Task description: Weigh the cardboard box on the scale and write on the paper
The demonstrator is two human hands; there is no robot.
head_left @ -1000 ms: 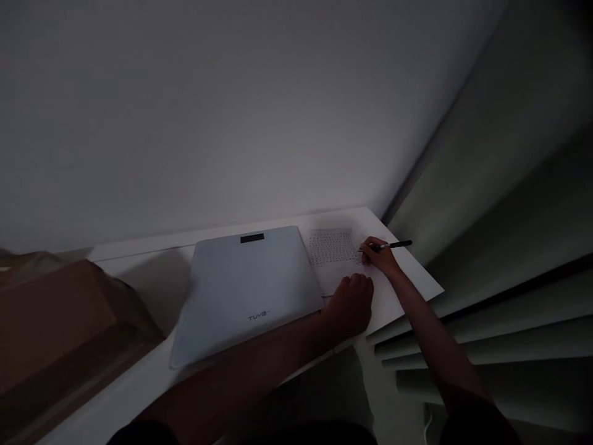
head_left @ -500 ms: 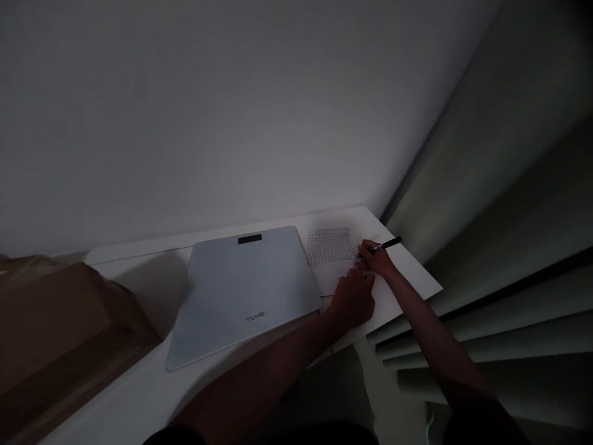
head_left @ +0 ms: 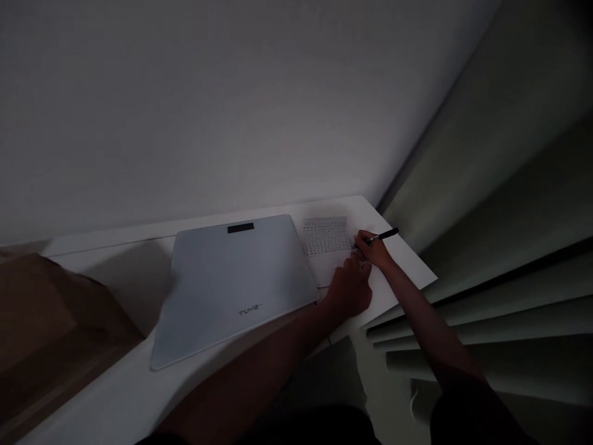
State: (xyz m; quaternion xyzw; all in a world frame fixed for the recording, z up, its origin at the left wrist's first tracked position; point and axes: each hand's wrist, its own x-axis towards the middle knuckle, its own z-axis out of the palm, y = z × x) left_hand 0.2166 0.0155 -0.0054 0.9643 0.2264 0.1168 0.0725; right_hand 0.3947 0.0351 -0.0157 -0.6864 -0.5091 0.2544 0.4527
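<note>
Dim scene, head view, looking down on a white tabletop [head_left: 139, 383] set against a pale wall [head_left: 208, 105]. Right hand [head_left: 374, 252]: closed around a black pen [head_left: 382, 235], fingers pinched on the barrel near its tip; the pen's free end slants up and away to the right, and its tip meets the right edge of a sheet of paper [head_left: 328, 247]. The sheet lies flat near the far right corner of the tabletop, its upper part covered with rows of small dark marks too fine to read, its lower part blank. Left hand [head_left: 349, 290]: loosely curled, knuckles up, resting on the near part of the same sheet, just beside the right hand; whether it holds anything beneath cannot be told. Left forearm runs diagonally up from the lower middle of the view, crossing the tabletop's front edge. Immediately left of the sheet, touching or just beside it: a flat silver-grey slab with rounded corners, seemingly a drawing tablet [head_left: 231, 284], bearing a small dark rectangle near its far edge and a short logo near its near edge, lying slightly skewed on the tabletop. Far left: a brown cardboard box [head_left: 50, 327], part out of view, well apart from both hands. Right side: broad grey-green folds of curtain [head_left: 500, 204] hanging beside the tabletop's corner.
</note>
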